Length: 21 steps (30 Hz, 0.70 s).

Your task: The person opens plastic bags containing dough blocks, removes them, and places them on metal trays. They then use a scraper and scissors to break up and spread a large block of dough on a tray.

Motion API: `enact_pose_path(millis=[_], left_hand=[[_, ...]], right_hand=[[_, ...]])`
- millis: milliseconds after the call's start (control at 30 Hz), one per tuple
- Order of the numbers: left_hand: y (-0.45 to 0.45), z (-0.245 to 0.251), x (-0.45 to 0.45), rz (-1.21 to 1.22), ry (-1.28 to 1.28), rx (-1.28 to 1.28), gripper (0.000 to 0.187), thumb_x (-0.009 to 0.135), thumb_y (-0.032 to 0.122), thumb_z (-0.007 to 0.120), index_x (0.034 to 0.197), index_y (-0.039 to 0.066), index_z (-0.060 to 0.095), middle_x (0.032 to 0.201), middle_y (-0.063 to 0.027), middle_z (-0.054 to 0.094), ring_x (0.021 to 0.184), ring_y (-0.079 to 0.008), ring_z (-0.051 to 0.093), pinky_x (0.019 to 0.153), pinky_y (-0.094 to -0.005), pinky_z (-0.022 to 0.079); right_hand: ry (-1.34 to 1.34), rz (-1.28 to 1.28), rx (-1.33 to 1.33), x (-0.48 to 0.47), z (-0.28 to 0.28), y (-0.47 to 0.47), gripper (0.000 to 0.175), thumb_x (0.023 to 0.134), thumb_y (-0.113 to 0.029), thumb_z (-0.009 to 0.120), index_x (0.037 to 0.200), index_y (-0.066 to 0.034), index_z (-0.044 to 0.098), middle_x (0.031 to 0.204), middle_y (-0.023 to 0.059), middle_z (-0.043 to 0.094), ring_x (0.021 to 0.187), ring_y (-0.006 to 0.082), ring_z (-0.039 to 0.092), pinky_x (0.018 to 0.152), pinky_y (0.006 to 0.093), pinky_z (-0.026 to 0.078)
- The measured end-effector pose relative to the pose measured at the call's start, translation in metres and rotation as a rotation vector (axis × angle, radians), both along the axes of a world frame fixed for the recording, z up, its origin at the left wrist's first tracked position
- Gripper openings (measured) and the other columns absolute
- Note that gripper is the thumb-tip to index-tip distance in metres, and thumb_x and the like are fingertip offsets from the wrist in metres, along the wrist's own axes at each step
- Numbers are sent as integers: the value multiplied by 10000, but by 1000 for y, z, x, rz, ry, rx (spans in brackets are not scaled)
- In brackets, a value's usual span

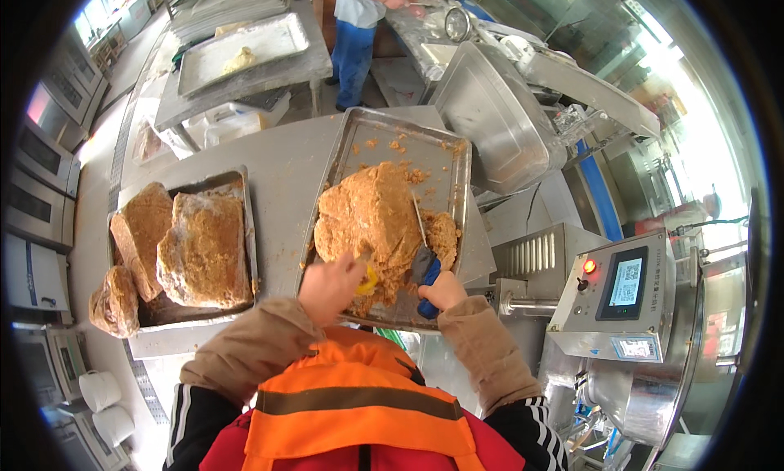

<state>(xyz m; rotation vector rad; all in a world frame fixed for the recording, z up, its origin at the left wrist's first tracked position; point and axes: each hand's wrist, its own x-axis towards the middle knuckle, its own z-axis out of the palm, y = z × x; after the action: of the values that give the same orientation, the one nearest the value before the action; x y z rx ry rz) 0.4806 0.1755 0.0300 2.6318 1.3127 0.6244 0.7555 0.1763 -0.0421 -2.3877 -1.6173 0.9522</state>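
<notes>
A large lump of brown, crumbly dough-like paste [373, 207] lies on a metal baking tray [441, 158] in front of me. My right hand [446, 289] grips the blue handle of a tool [425, 266]. The tool's thin blade rises along the lump's right side, beside a heap of loose crumbs [444, 232]. My left hand [334, 287] is at the lump's near left edge, slightly blurred. Its fingers are around a yellow-handled tool [369, 281], whose far end I cannot make out against the paste.
Left of me, a second tray [248, 226] bears several brown blocks [202, 250], one overhanging its edge. Stacked metal trays [490, 115] lean beyond my tray at right. A machine control box [612, 299] stands at right. Across the table, a person [355, 42] works at another bench.
</notes>
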Motion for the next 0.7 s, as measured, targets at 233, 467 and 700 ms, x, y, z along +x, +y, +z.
enact_pose_path(millis=[233,467,700], left_hand=[[79,37,-39,154,-107,-4,205,764,153,658,962,140,610,849,-49,605,644,-250,628,540,-350,515],[104,50,-20,319,349,19,116,774,91,598,878,129,635,852,-62,608,685,-271,624,586,-358,516],[100,3,1,238,281,-41,127,778,80,561,871,99,645,852,-101,604,743,-284,649,620,-385,524]], right_hand=[[470,-220,-239,-3,18,-74,338,639,-172,703,859,70,619,723,177,642,657,276,650,592,379,518],[565,-171,-307,7,35,-82,370,611,-182,719,838,94,619,665,200,624,614,283,640,554,383,503],[496,-66,-76,26,48,-64,447,599,-204,732,937,66,622,798,176,651,713,274,639,651,368,501]])
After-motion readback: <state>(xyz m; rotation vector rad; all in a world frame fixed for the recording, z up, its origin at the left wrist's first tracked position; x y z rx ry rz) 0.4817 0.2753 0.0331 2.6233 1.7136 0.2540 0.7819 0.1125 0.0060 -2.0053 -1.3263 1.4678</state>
